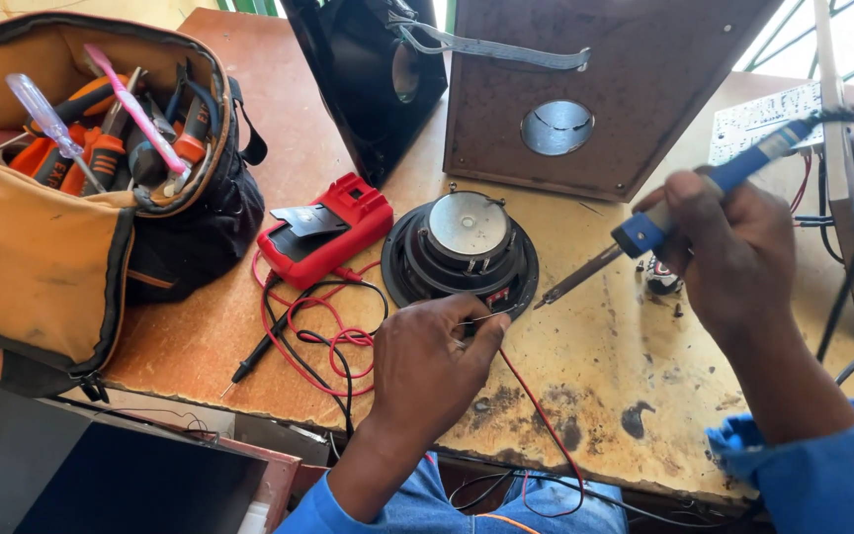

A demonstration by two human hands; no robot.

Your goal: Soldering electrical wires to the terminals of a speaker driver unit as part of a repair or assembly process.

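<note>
A round black speaker driver (462, 247) lies magnet-up on the worn wooden table (595, 366). My left hand (432, 361) pinches a thin wire (491, 317) against the driver's front rim, where a small red terminal shows. A red and black wire (536, 405) runs from there down over the table edge. My right hand (724, 242) grips a blue-handled soldering iron (664, 218), its dark tip pointing left and stopping just right of the driver's rim.
A red multimeter (323, 232) with red and black leads (313, 331) lies left of the driver. An orange tool bag (42, 227) full of screwdrivers and pliers stands far left. A brown speaker box (585, 89), a black panel (368, 69) and a circuit board (758, 119) stand behind.
</note>
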